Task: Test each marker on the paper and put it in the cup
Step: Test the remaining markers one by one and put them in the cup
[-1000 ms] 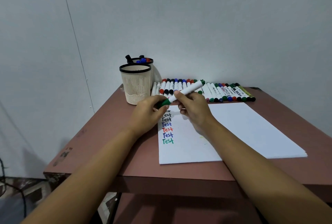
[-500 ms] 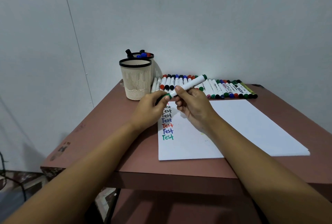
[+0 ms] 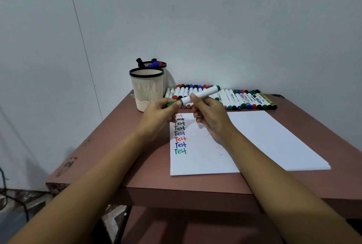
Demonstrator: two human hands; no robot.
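Both hands hold one green marker (image 3: 203, 93) above the far left corner of the paper (image 3: 254, 142). My left hand (image 3: 162, 114) pinches its green cap at the lower left end. Around the white barrel, my right hand (image 3: 211, 114) has its fingers curled. The marker slopes up to the right. A column of "Test" words in red, black, blue and green runs down the paper's left side (image 3: 180, 134). A beige mesh cup (image 3: 147, 89) with a black rim stands left of the hands. Behind it a second cup (image 3: 162, 66) holds several markers.
A row of several capped markers (image 3: 244, 98) lies along the wall behind the paper. The brown table (image 3: 121, 145) ends at a front edge near me and a left edge beside the cups. The grey wall stands close behind.
The hands and marker have lifted slightly away from the paper, toward the cups. My left hand still pinches the cap end and my right hand keeps the barrel.
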